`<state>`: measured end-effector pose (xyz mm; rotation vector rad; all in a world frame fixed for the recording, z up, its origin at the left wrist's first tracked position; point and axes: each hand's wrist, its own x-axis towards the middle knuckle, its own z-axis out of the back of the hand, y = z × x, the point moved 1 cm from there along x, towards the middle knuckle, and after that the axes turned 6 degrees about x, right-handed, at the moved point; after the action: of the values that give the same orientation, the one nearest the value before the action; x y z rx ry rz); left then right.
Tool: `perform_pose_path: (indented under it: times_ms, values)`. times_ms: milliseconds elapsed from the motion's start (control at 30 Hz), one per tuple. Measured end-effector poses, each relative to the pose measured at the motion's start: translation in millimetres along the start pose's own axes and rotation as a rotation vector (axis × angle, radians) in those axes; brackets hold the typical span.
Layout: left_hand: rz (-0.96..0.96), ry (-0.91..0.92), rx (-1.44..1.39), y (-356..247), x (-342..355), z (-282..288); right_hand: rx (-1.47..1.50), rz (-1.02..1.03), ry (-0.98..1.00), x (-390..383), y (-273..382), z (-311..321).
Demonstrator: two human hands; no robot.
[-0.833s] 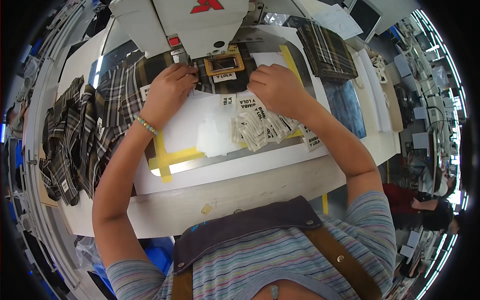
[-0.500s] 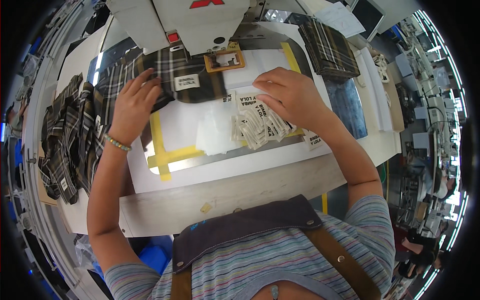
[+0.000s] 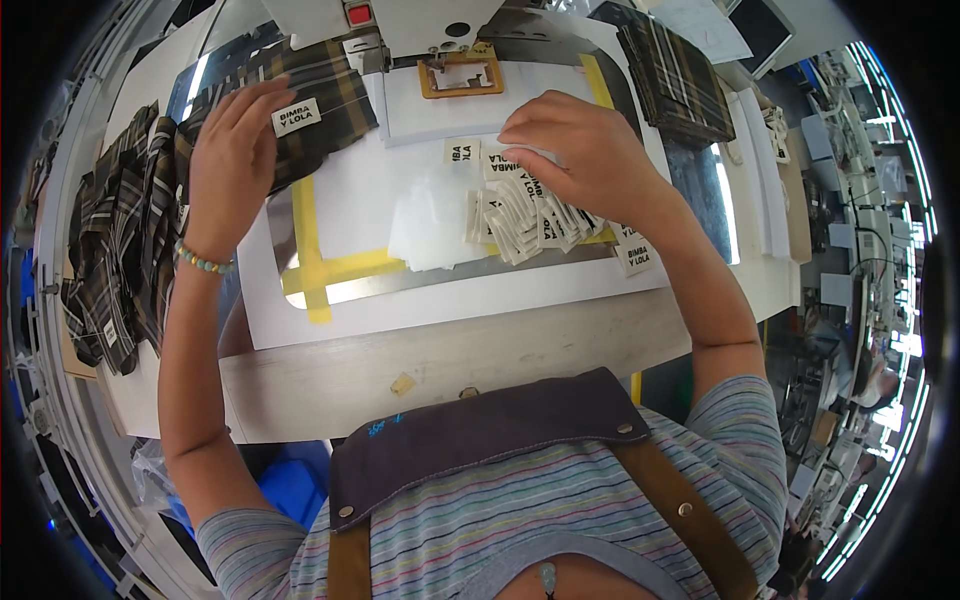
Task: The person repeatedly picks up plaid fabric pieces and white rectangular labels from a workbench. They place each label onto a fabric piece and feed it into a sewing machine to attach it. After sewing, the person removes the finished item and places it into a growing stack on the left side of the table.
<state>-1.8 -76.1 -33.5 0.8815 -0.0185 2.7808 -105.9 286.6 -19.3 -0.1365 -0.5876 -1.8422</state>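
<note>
My left hand is on a dark plaid fabric piece at the left of the machine bed, its fingers curled together against the cloth. A white label with dark lettering lies on that piece, just right of the fingers. My right hand hovers over a loose pile of white labels, thumb and fingertips apart with nothing visible between them. A single label lies left of the pile. Behind stands a sewing machine head, with an orange clamp frame under it.
A folded stack of plaid pieces lies at the back right. More plaid cloth hangs in a heap at the left edge. Yellow tape edges the white work surface, where a thin white sheet lies. A monitor stands far right.
The labelled plaid piece has slid left, away from the clamp frame, with my left hand on it. My right hand stays above the labels. The whole view has shifted slightly.
</note>
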Motion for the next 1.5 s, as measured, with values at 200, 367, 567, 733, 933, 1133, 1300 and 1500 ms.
perform_pose_path:
  times_ms: [200, 367, 567, 733, 933, 1133, 1300, 1500]
  values:
    - [-0.028, 0.177, 0.052, -30, 6, -55, 0.042, -0.013, 0.126, 28, 15, -29]
    - [0.047, 0.157, 0.035, -10, -6, -75, 0.178, -0.299, 0.408, 47, 9, -41]
    - [0.041, -0.037, -0.205, -46, 10, -31, 0.225, -0.128, 0.177, 36, 1, -42]
    - [0.079, -0.089, -0.546, -86, 36, -25, 0.317, -0.073, 0.305, 43, 2, -47]
    - [0.158, -0.033, -0.798, -101, 47, -47, 0.479, -0.262, 0.199, 43, 4, -33]
    - [0.424, 0.143, -1.252, -103, 34, -71, 0.685, -0.565, -0.066, 36, -5, -10]
    - [0.400, 0.252, -1.117, -103, 36, -65, 0.811, -0.408, -0.164, 33, -11, -18]
    - [0.347, 0.297, -1.025, -106, 34, -61, 0.611, -0.500, 0.081, 34, -21, 1]
